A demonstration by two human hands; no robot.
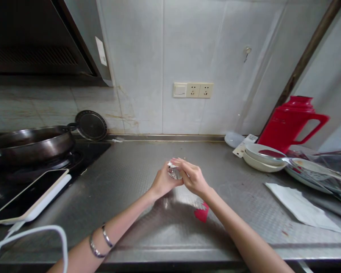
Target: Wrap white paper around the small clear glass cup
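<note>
Both hands meet above the middle of the steel counter around a small shiny, silvery round thing. My left hand curls around its left side, with the thumb below it. From the right, my right hand reaches across the top with its fingers bent. A bit of white shows under the right fingertips. Most of the silvery thing is hidden, so I cannot tell its exact kind. A torn red piece with a ragged pale edge lies on the counter near my right forearm.
Left, a pan sits on the black stove, with a phone and white cable in front. Right stand a red thermos, stacked bowls, a plate and a folded white tissue. Sockets are on the tiled wall.
</note>
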